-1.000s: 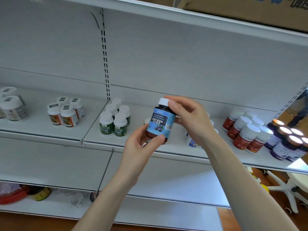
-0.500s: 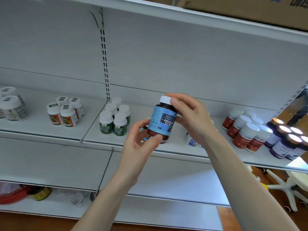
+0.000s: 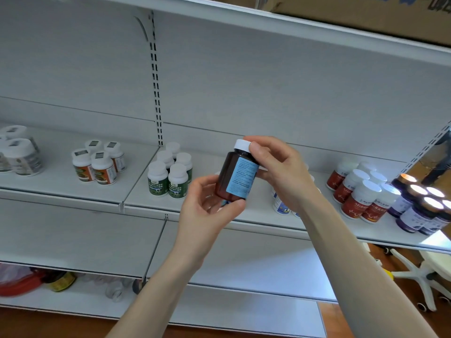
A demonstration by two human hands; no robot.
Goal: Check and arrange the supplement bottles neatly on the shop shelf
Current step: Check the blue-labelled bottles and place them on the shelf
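A supplement bottle [image 3: 235, 175], amber with a white cap and a blue label turned to its fine-print side, was held in the air in front of the shop shelf [image 3: 73, 191]. Its base was pinched from below by the left hand [image 3: 210, 211], and its cap and shoulder were gripped by the right hand [image 3: 280, 176]. Green-labelled bottles [image 3: 168, 178] were ranged to its left on the shelf, red-labelled bottles [image 3: 358, 191] to its right.
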